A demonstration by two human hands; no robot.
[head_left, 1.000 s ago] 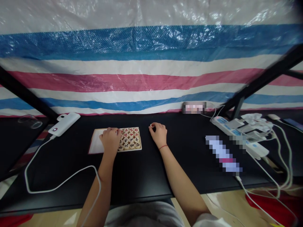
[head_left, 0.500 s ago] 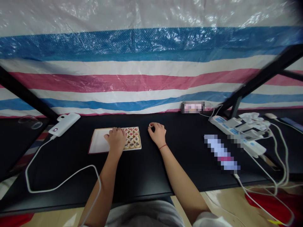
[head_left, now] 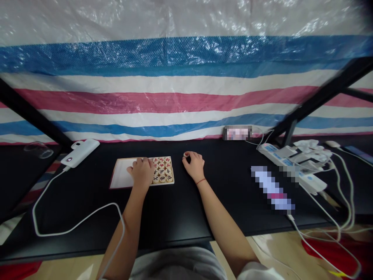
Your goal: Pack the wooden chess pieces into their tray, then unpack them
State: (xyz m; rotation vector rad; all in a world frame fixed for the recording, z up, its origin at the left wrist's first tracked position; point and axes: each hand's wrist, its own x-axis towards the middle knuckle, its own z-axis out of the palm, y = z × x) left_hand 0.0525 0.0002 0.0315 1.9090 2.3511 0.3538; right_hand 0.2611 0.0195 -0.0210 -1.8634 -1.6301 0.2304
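Observation:
A shallow white tray (head_left: 121,177) lies on the black table (head_left: 175,210). Several round wooden chess pieces (head_left: 163,170) with red and black characters fill its right part. My left hand (head_left: 142,172) rests curled over the middle of the tray, covering the left columns of pieces; what is under its fingers is hidden. My right hand (head_left: 193,165) sits on the table just right of the tray, closed, pinching one small round chess piece (head_left: 185,155) at its fingertips.
A white power bank (head_left: 81,152) with a white cable (head_left: 72,227) lies at the left. A power strip (head_left: 291,163) with plugs and cables crowds the right side. A striped tarp (head_left: 180,89) hangs behind the table. Black frame bars slant at both sides.
My left hand has slid a little to the right over the tray, covering more pieces. My right hand has stayed in place with its piece.

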